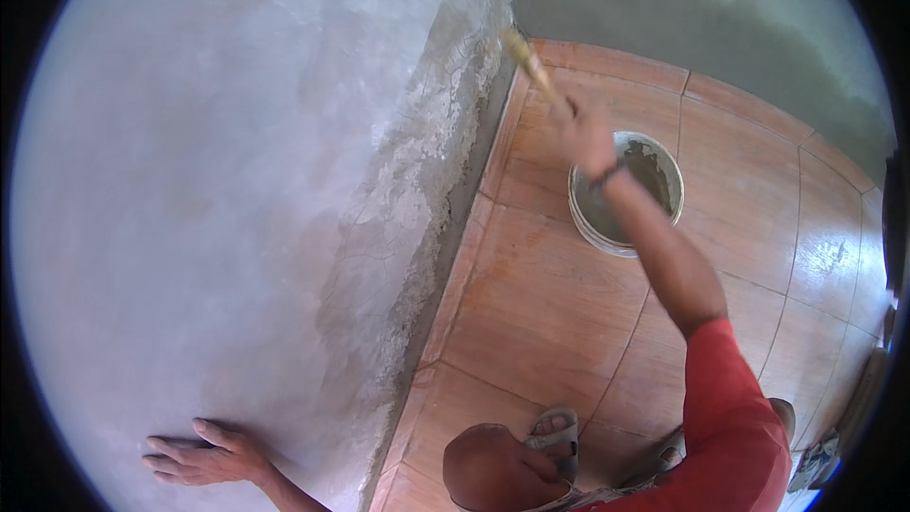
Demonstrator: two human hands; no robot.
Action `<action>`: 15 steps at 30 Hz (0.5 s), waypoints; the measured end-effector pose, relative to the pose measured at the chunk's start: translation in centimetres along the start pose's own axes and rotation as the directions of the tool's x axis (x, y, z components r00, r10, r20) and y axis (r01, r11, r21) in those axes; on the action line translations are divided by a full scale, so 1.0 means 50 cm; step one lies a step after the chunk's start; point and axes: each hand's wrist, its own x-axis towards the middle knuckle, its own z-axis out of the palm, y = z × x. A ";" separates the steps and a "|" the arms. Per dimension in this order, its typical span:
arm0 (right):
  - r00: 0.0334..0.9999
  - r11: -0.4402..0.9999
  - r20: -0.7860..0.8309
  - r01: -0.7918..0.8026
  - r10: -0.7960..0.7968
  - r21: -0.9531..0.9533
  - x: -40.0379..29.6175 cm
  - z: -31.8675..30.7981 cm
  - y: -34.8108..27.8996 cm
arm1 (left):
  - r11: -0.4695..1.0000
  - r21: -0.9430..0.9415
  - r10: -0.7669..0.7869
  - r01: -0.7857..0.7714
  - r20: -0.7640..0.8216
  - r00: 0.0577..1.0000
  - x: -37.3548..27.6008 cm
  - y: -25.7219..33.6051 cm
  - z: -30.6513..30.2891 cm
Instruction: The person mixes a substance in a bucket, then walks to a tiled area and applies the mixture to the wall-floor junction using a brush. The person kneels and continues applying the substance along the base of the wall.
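My right hand is shut on the handle of a paint brush, somewhat blurred. The brush's bristles are at the bottom of the wall corner, against or close to the rough plaster; touching cannot be told. Below my right wrist a round plastic bucket stands on the tiles, with greyish liquid or slurry inside and smears on its inner wall. My left hand lies with fingers spread on the plastered wall at the lower left, holding nothing.
Reddish floor tiles with a tile skirting run along both walls. Crumbling plaster lines the foot of the left wall. The far wall has a dark, damp-looking band. My knee and sandalled feet are at the bottom. Partly hidden objects lie at the lower right.
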 end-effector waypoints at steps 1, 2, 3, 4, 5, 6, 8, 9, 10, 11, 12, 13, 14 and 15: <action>0.999 0.997 -0.033 0.016 -0.019 -0.080 0.078 -0.005 0.037 | 1.000 -0.004 -0.002 0.002 -0.001 1.000 -0.002 0.005 0.003; 0.996 0.999 -0.085 0.037 -0.035 0.018 0.134 -0.002 0.041 | 1.000 -0.006 0.005 -0.005 -0.006 1.000 -0.001 0.002 0.005; 0.993 0.998 -0.108 0.049 -0.045 0.038 0.192 0.000 0.044 | 1.000 -0.010 0.009 -0.009 -0.011 1.000 -0.001 -0.001 0.007; 0.990 0.997 -0.131 0.061 -0.053 0.055 0.240 0.003 0.047 | 1.000 -0.016 0.014 -0.014 -0.015 1.000 -0.001 -0.002 0.009; 0.992 0.998 -0.122 0.039 -0.033 0.048 0.274 0.011 0.054 | 1.000 -0.016 0.008 -0.009 -0.013 1.000 -0.001 0.002 0.010; 0.994 0.999 -0.113 0.016 -0.011 0.039 0.301 0.031 0.062 | 1.000 -0.018 0.003 -0.004 -0.010 1.000 -0.002 0.007 0.012; 0.992 0.997 -0.113 0.049 -0.056 -0.059 0.287 0.091 0.064 | 1.000 -0.012 -0.004 0.004 -0.003 1.000 -0.006 0.013 0.014; 0.987 0.985 -0.108 0.103 -0.119 -0.140 0.236 0.136 0.051 | 1.000 0.004 0.000 0.000 0.001 1.000 -0.007 0.007 0.013; 0.997 0.994 -0.031 0.071 -0.073 -0.083 0.176 0.156 0.035 | 1.000 0.014 -0.001 0.000 0.006 1.000 -0.010 0.002 0.015; 0.998 0.999 0.053 0.033 -0.032 -0.010 0.109 0.174 0.015 | 1.000 0.029 0.008 -0.008 0.000 1.000 0.001 -0.009 0.007; 0.979 0.988 0.142 0.136 -0.144 0.067 0.050 0.158 0.005 | 0.999 0.038 0.010 -0.010 0.001 1.000 0.005 -0.017 0.002; 0.941 0.962 0.216 0.233 -0.259 0.139 0.012 0.119 0.003 | 0.999 0.035 0.003 -0.003 0.005 1.000 0.007 -0.019 -0.001; 0.934 0.963 0.239 0.241 -0.264 0.119 -0.007 0.080 0.010 | 1.000 0.018 0.002 -0.002 0.004 1.000 0.001 -0.008 0.001; 0.927 0.963 0.263 0.249 -0.269 0.106 -0.019 0.045 0.018 | 1.000 0.006 0.005 -0.005 0.001 1.000 0.002 0.007 -0.002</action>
